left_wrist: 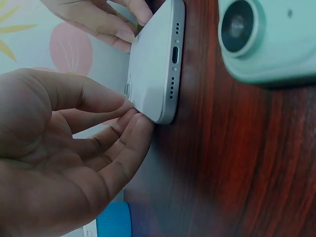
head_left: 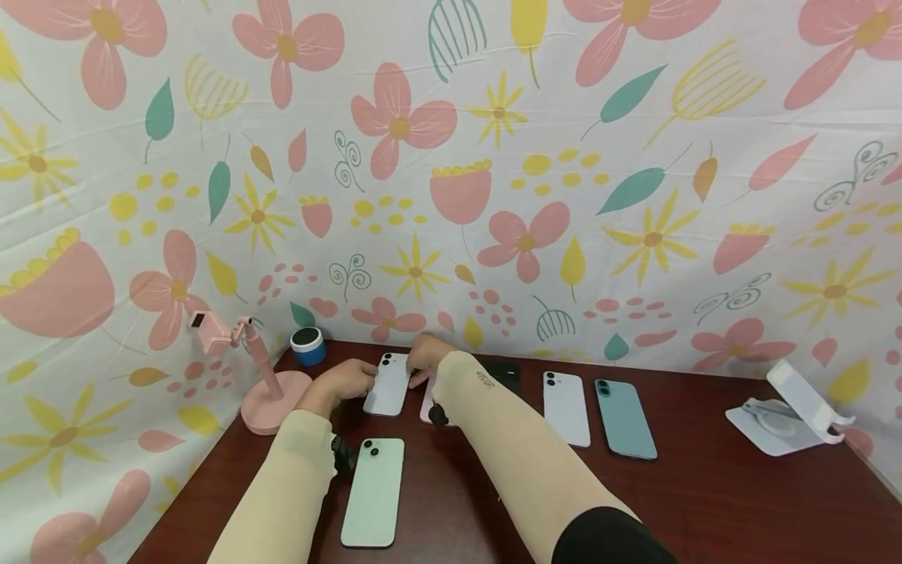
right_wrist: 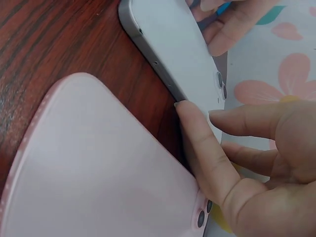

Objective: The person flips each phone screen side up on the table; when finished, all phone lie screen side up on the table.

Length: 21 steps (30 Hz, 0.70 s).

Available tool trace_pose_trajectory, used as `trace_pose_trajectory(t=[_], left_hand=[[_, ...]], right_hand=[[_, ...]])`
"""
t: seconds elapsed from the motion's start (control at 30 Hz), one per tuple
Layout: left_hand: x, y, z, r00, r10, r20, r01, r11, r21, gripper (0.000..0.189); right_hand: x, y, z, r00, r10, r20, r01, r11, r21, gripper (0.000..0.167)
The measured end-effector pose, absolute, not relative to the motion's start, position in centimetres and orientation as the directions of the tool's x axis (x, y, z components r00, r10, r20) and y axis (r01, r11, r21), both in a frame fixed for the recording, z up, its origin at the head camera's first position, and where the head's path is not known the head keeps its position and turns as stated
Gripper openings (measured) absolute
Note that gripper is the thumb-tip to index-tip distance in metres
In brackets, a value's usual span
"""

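Observation:
A white smartphone (head_left: 387,384) lies back up with its cameras toward the wall. At its left edge, the thumb and fingertips of my left hand (head_left: 345,381) pinch the phone's side, close up in the left wrist view. My right hand (head_left: 428,356) grips the opposite edge near the camera end, one fingertip along the side in the right wrist view. A pink smartphone (right_wrist: 98,158) lies just right of it, partly under my right forearm in the head view. Closer to me is a light green smartphone (head_left: 373,493), also back up.
To the right lie a black phone (head_left: 503,374), another white phone (head_left: 566,407) and a teal phone (head_left: 625,419). A pink phone stand (head_left: 271,399) and a blue jar (head_left: 308,347) stand at the left. A white folding stand (head_left: 789,415) is at the far right.

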<state>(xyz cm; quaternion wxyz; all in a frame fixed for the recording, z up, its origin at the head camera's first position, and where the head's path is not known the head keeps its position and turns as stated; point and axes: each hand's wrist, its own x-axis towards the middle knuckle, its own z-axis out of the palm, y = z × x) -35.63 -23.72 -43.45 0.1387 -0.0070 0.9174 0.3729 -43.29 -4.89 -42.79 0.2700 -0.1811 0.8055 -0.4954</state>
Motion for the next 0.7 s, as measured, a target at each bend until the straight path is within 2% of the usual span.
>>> trace_pose_trajectory(t=[0.03, 0.23, 0.47, 0.53, 0.6, 0.7], left_hand=[[-35.6, -23.7, -43.4, -0.962, 0.090, -0.258, -0.114, 0.726, 0.678, 0.053], [-35.7, -23.6, -43.4, -0.961, 0.087, -0.264, -0.114, 0.743, 0.660, 0.052], [-35.8, -23.7, -43.3, -0.958, 0.085, -0.273, -0.116, 0.758, 0.642, 0.054], [-35.8, -23.7, -43.3, -0.958, 0.085, -0.274, -0.117, 0.757, 0.643, 0.053], [-35.8, -23.7, -43.3, -0.956, 0.087, -0.280, -0.121, 0.752, 0.648, 0.052], [-35.8, -23.6, -43.3, -0.953, 0.088, -0.291, -0.130, 0.749, 0.650, 0.050]], right_hand=[[-43.4, -4.9, -42.8, -0.784, -0.566, -0.253, -0.018, 0.428, -0.904, 0.101], [-43.2, -5.0, -42.7, -0.807, -0.472, -0.354, 0.086, 0.500, -0.862, 0.064], [-43.1, -5.4, -42.0, -0.798, -0.464, -0.385, 0.126, 0.496, -0.859, 0.058], [-43.0, -5.4, -41.7, -0.795, -0.463, -0.392, 0.128, 0.504, -0.854, 0.053], [-42.9, -5.4, -41.6, -0.794, -0.472, -0.383, 0.104, 0.515, -0.851, 0.054], [-42.5, -5.3, -41.3, -0.811, -0.434, -0.391, 0.125, 0.525, -0.842, 0.048]])
